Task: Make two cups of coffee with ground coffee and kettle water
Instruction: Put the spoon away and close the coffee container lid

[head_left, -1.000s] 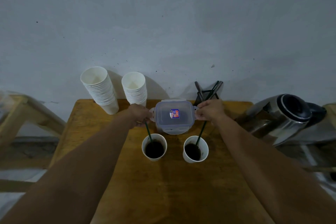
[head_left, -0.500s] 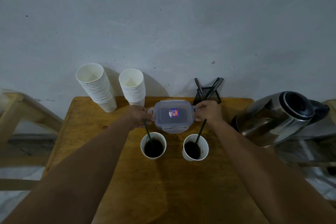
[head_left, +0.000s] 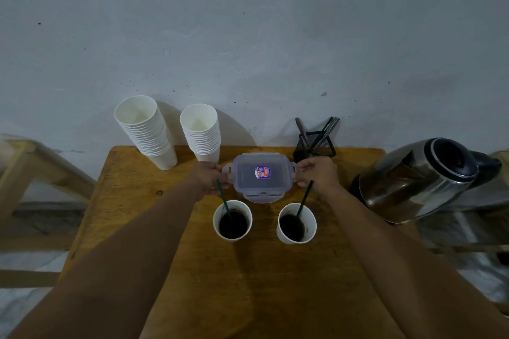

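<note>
With both cups (head_left: 232, 221) filled and stirrers (head_left: 304, 199) in, side latches now pressed down on coffee container (head_left: 262, 175): fingers (head_left: 303, 166) of left hand (head_left: 210, 177) and right hand (head_left: 319, 173) pinching flaps; resealing nearly complete.

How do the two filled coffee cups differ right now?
The left cup sits nearer the left hand; the right cup sits nearer the kettle. The left cup's stirrer leans up-left, the right cup's stirrer up-right. Both are white paper cups of dark coffee, upright.
</note>
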The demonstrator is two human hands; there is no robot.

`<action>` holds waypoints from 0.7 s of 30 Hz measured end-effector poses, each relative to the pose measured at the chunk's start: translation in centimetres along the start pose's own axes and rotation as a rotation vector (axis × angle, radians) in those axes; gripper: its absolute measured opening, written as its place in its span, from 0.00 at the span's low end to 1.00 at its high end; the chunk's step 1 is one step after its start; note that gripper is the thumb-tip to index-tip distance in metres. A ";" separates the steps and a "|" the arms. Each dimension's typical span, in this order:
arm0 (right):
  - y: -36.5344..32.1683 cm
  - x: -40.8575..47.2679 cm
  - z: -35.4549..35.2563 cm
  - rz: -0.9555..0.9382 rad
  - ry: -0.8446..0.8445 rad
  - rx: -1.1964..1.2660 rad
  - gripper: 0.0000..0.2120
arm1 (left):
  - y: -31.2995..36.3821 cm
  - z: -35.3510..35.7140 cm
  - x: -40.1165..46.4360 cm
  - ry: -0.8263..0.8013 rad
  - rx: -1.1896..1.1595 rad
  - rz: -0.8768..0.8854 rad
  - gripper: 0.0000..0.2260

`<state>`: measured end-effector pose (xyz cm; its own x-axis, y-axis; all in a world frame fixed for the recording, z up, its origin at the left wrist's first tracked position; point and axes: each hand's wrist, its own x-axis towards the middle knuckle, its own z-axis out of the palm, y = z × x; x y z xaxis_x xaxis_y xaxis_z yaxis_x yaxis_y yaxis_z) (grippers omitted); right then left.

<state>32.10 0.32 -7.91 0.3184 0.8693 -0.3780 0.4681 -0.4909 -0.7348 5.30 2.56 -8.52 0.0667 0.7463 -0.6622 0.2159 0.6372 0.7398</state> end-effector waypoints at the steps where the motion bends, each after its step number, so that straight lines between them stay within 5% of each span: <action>1: 0.0 0.0 0.0 -0.009 0.012 0.004 0.10 | 0.0 0.0 0.0 0.003 -0.006 0.008 0.12; 21: 0.4 0.1 0.5 0.128 -0.150 0.184 0.05 | -0.2 1.2 0.4 0.120 -0.015 0.015 0.13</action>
<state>31.95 0.27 -8.54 0.2330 0.8061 -0.5439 0.2698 -0.5909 -0.7603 6.39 2.45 -9.06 -0.0477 0.7727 -0.6330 0.2010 0.6282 0.7516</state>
